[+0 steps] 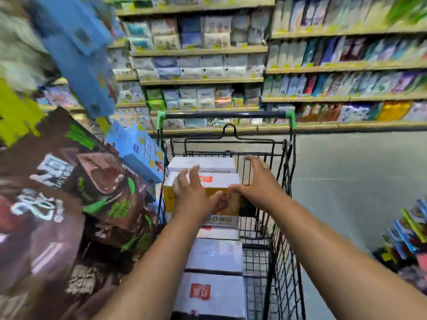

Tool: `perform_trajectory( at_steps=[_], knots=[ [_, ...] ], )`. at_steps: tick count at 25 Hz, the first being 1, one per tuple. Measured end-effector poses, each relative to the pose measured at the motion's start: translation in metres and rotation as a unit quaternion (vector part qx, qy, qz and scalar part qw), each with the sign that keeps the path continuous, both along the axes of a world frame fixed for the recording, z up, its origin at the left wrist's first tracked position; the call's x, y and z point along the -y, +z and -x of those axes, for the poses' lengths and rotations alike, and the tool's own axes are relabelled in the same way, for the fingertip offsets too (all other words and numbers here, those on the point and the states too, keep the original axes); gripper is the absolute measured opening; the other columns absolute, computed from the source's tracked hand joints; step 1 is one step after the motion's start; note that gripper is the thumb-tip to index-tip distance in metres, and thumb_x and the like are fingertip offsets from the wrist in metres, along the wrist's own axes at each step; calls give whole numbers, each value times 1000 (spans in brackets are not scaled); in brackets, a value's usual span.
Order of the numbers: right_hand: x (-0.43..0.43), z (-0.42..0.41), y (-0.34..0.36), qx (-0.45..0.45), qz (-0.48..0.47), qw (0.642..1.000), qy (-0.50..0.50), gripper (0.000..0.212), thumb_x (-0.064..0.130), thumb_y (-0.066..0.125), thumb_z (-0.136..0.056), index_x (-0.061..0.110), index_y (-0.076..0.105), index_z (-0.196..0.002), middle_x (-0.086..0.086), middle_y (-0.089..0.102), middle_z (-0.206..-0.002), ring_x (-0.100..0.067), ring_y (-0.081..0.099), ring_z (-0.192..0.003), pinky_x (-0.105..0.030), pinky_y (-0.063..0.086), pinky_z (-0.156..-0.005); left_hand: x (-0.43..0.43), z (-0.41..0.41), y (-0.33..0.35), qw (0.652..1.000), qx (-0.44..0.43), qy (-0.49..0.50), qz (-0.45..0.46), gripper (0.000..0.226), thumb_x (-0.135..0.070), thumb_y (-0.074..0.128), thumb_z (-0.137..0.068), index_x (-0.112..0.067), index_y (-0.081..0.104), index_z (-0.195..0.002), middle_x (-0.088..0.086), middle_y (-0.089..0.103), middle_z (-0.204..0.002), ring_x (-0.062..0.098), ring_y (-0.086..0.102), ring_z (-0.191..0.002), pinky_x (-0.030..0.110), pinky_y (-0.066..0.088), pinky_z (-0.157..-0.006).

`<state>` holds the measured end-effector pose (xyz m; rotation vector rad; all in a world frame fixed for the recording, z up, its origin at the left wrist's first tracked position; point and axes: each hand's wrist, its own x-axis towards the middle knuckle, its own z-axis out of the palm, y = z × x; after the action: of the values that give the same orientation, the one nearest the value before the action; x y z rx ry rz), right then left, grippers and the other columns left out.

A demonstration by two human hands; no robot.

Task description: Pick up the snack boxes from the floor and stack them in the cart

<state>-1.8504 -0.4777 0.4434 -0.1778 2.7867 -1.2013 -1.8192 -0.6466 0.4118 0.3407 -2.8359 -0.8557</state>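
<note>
Stacking looks well advanced: several white boxes (215, 255) are lying in the cart (288, 158), with a yellow snack box (209, 181) sitting on top. Left hand (194, 195) and right hand (258, 183) are hovering at it, fingers spread, gripping nothing. Boxes left on the floor: cannot tell.

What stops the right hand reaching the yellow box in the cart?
Likely yes, nothing does. The right hand hangs open beside the yellow box, which tops the stack in the cart; the left hand covers only its left side.
</note>
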Motion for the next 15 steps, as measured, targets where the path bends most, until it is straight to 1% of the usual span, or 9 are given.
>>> perform_trajectory(
  at_steps=[2, 4, 5, 7, 9, 10, 13, 15],
  knots=[
    [-15, -25, 36, -24, 5, 1000, 0, 86, 37, 80, -74, 23, 32, -144, -8, 36, -148, -23, 36, -135, -28, 29, -107, -16, -18, 41, 999, -24, -23, -7, 87, -52, 70, -77, -20, 27, -145, 13, 24, -149, 31, 21, -140, 41, 22, -114],
    [-32, -50, 71, -48, 4, 999, 7, 84, 38, 79, -75, 24, 32, -144, -6, 36, -148, -21, 35, -136, -24, 28, -104, -33, -41, 81, 995, -71, -63, -20, 83, -50, 72, -77, -22, 30, -143, 9, 27, -149, 29, 25, -139, 42, 28, -112],
    [-40, -59, 90, -59, 5, 998, 20, 83, 39, 78, -76, 26, 31, -144, -5, 35, -149, -20, 35, -136, -24, 29, -102, -40, -54, 101, 991, -97, -91, -26, 81, -48, 72, -78, -25, 30, -143, 6, 25, -150, 27, 24, -140, 42, 28, -113],
    [-55, -74, 124, -83, 8, 996, 43, 82, 42, 76, -77, 30, 30, -144, -1, 33, -151, -19, 35, -136, -26, 31, -100, -54, -78, 136, 983, -132, -127, -18, 79, -43, 71, -81, -32, 26, -145, -2, 19, -153, 21, 20, -142, 37, 25, -114],
    [-73, -96, 164, -118, 12, 990, 71, 84, 45, 75, -77, 33, 28, -145, 2, 31, -153, -17, 34, -137, -25, 31, -101, -71, -102, 170, 981, -154, -118, -1, 78, -42, 68, -83, -33, 22, -146, -3, 15, -155, 18, 18, -143, 34, 23, -112],
    [-84, -107, 183, -137, 19, 986, 90, 85, 46, 75, -77, 34, 27, -146, 3, 29, -153, -17, 33, -138, -26, 31, -103, -81, -115, 190, 980, -170, -108, 3, 78, -43, 67, -84, -32, 22, -146, -2, 14, -155, 17, 19, -142, 33, 25, -111],
    [-122, -133, 227, -173, 45, 975, 129, 83, 49, 74, -76, 37, 28, -144, 4, 31, -152, -19, 36, -137, -34, 36, -105, -114, -150, 240, 978, -193, -77, 24, 74, -45, 63, -87, -31, 21, -146, -3, 15, -153, 19, 24, -140, 33, 31, -107],
    [-143, -151, 247, -182, 58, 969, 159, 79, 48, 74, -77, 41, 30, -141, 6, 33, -151, -19, 38, -135, -37, 40, -104, -130, -180, 262, 980, -192, -51, 20, 70, -47, 60, -89, -34, 20, -145, -4, 17, -152, 18, 28, -138, 31, 32, -104]
  ],
)
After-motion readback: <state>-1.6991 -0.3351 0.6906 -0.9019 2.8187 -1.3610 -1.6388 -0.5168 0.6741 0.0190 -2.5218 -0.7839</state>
